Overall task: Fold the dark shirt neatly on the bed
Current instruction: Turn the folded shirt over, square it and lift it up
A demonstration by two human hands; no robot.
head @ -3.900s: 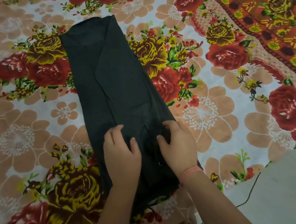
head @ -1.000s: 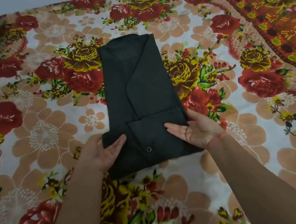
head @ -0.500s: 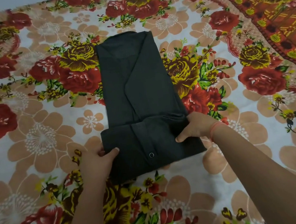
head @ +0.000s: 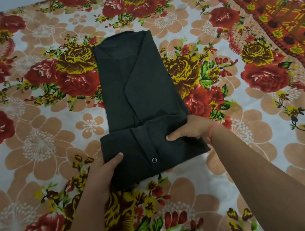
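So that the fold lies square, the dark cloth shirt (head: 138,90) is gripped edgewise by left hand (head: 104,170) and right hand (head: 190,129).

Lower end of dark shirt (head: 140,89), flat 3.9 s ago, now folded up over the middle. Both left hand (head: 104,171) and right hand (head: 190,129), palm-up and open 1.0 s ago, now grip the fold's side edges, thumbs on top.
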